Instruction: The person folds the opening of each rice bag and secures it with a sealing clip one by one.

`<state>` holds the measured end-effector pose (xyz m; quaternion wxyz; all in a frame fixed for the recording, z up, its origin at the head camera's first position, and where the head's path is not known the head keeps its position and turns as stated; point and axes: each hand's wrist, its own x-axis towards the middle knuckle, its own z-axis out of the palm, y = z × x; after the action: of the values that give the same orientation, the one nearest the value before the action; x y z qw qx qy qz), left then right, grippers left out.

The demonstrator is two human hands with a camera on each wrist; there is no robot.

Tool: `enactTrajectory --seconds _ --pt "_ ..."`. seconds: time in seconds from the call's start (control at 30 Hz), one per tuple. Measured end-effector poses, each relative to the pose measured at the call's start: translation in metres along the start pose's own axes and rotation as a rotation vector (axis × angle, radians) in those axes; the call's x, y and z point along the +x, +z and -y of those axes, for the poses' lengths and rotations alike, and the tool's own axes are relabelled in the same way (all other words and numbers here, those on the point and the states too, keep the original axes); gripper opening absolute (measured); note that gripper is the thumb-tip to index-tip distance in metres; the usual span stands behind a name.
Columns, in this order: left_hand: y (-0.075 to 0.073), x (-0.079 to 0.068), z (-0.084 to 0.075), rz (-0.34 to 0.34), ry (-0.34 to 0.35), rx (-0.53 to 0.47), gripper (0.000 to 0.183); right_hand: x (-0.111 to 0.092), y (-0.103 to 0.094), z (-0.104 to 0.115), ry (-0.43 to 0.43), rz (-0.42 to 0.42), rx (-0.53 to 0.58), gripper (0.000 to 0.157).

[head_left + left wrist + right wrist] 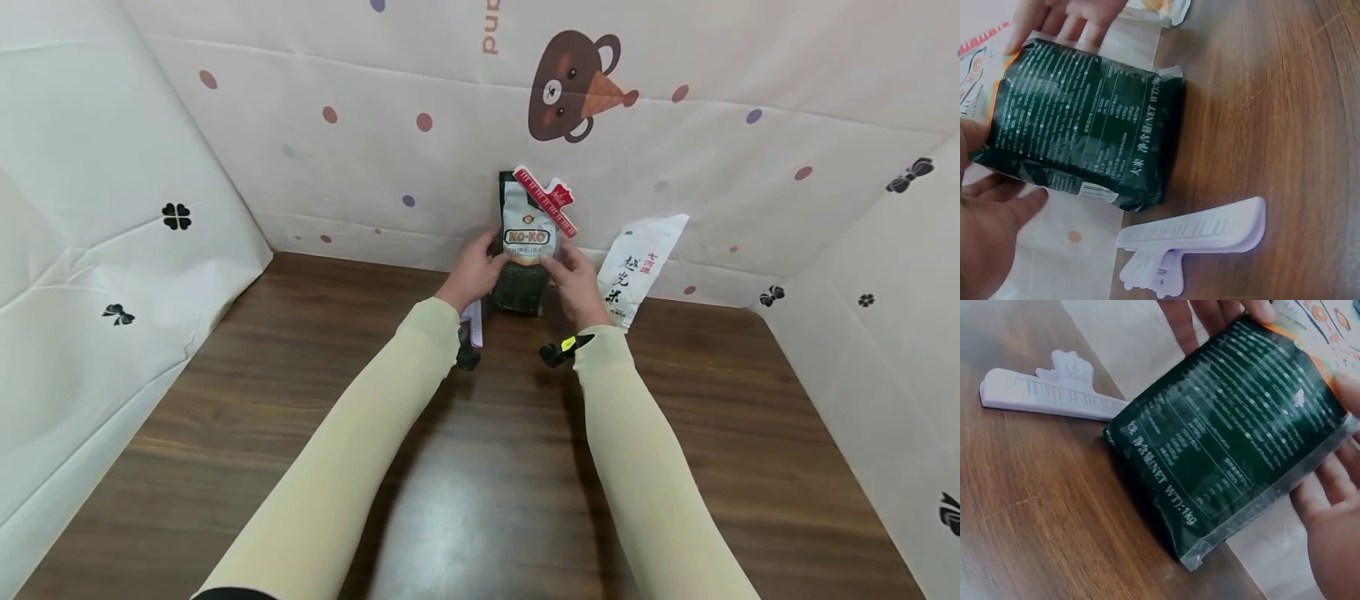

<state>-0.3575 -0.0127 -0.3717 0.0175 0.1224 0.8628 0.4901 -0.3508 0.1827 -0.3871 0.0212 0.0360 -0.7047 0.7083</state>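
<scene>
A dark green and white bag of rice [519, 287] stands upright at the back of the table, close to the patterned wall sheet. My left hand [477, 268] grips its left side and my right hand [576, 282] its right side, both thumbs on the front and the other fingers partly hidden behind. Across the bag's top sits a red piano-key clip [546, 202], tilted down to the right. Small print covers the green lower half [1079, 112] in the left wrist view. A pale purple clip [1191, 228] lies on the table just left of the bag.
A white bag with red and black characters [643, 262] leans against the wall sheet to the right of my right hand. White sheets with dots and a bear print [558, 92] enclose the dark wooden table [720, 433] at the back and both sides.
</scene>
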Motion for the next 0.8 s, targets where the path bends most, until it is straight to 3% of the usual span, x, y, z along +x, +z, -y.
enactTrajectory --seconds 0.17,0.37,0.8 --pt "0.000 -0.004 -0.001 -0.002 -0.049 0.038 0.057 -0.012 0.008 0.018 0.051 0.010 -0.121 0.050" --pt "-0.001 -0.013 -0.007 0.007 -0.069 0.011 0.060 -0.023 0.010 0.028 0.096 0.023 -0.197 0.050" --pt "-0.002 -0.036 -0.013 -0.021 -0.026 -0.012 0.063 -0.040 0.005 0.033 0.136 0.019 -0.179 0.056"
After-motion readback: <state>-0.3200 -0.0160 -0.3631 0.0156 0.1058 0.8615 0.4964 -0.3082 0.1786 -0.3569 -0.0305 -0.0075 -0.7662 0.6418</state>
